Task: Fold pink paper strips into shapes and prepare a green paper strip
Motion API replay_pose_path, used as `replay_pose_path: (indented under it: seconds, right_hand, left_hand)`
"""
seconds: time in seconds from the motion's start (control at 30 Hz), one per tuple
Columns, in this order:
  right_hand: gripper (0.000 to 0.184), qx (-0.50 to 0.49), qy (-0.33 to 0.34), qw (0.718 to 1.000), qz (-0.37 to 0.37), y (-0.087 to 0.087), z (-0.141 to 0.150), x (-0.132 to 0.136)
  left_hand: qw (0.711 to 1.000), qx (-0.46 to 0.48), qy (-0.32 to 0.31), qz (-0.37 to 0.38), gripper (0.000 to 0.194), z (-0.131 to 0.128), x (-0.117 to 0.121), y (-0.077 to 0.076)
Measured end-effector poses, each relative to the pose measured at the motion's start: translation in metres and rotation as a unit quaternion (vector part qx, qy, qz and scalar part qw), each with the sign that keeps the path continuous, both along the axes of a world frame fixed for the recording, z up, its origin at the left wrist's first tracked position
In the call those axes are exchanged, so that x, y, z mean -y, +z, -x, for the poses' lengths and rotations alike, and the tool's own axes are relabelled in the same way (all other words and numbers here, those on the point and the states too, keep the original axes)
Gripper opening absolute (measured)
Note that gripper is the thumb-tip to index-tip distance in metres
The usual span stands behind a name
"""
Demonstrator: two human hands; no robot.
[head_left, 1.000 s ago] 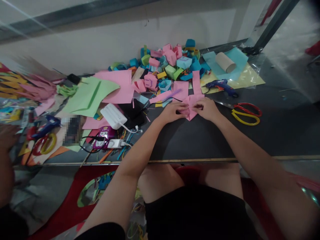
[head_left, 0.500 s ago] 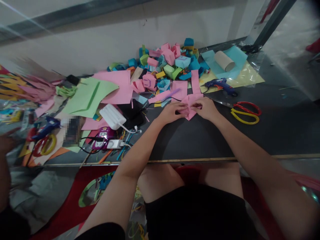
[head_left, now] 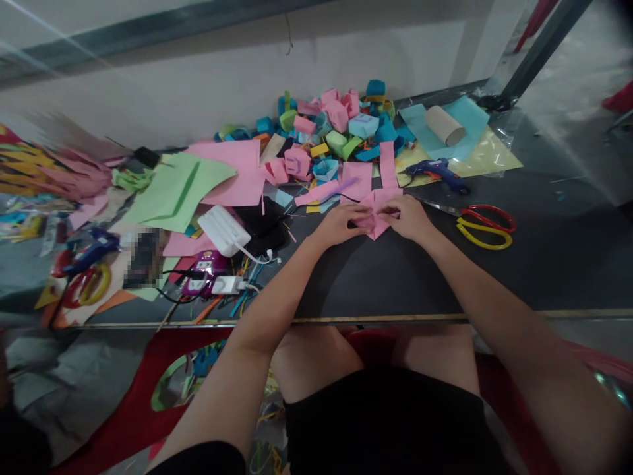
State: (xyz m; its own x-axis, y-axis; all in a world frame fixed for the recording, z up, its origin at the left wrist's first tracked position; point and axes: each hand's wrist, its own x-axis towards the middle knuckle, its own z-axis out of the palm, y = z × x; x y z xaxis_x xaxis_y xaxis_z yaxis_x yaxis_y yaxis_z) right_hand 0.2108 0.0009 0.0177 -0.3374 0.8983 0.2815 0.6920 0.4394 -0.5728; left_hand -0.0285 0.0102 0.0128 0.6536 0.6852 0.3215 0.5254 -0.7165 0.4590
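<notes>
A folded piece of pink paper [head_left: 376, 225] lies on the dark table between my hands, one corner pointing toward me. My left hand [head_left: 343, 223] is curled onto its left side, fingertips pressed near the middle. From the other side my right hand [head_left: 408, 216] pinches at the paper's right half. The fingers partly cover the creases. Just beyond the hands lie a pink paper strip [head_left: 388, 165] and a pink square [head_left: 357, 179]. Scissors [head_left: 484, 224] with red and yellow handles rest right of my right hand.
Folded paper pieces [head_left: 336, 125] are heaped against the wall. A blue glue gun [head_left: 438, 174] lies behind the scissors, near a cardboard tube [head_left: 445, 125]. To the left are green paper [head_left: 178, 188], a white power bank [head_left: 223, 231], a purple power strip [head_left: 208, 267] and a second glue gun [head_left: 93, 251].
At the far left, another person's hand has drawn back out of view. My hands stay on the pink paper with hardly any movement; the view shifts slightly.
</notes>
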Motion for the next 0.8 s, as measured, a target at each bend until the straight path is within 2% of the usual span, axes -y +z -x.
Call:
replay_pose_path:
  seconds: [0.17, 0.3, 0.43, 0.57, 0.67, 0.8]
  right_hand:
    - [0.012, 0.003, 0.001, 1.0, -0.005, -0.002, -0.001, -0.001]
    - [0.013, 0.007, -0.005, 1.0, -0.007, -0.001, 0.0, -0.001]
    - [0.018, 0.018, -0.009, 1.0, -0.005, 0.001, 0.002, 0.0]
    - [0.012, 0.015, -0.013, 1.0, 0.0, 0.002, 0.003, 0.0]
    - [0.012, 0.008, -0.007, 1.0, 0.0, 0.0, 0.002, -0.001]
    - [0.014, 0.005, -0.006, 1.0, -0.006, -0.002, 0.002, -0.002]
  left_hand:
    - [1.0, -0.002, 0.013, -0.015, 0.033, -0.004, 0.002, -0.002]
    - [0.997, -0.006, 0.031, -0.071, 0.028, -0.012, 0.008, 0.001]
    - [0.994, -0.015, -0.037, -0.099, 0.02, -0.018, 0.016, 0.008]
    - [0.991, -0.049, -0.118, -0.049, 0.036, -0.02, 0.019, 0.01]
    - [0.989, -0.053, -0.138, -0.016, 0.042, -0.018, 0.017, 0.008]
    - [0.989, -0.062, -0.137, -0.008, 0.043, -0.014, 0.015, 0.012]
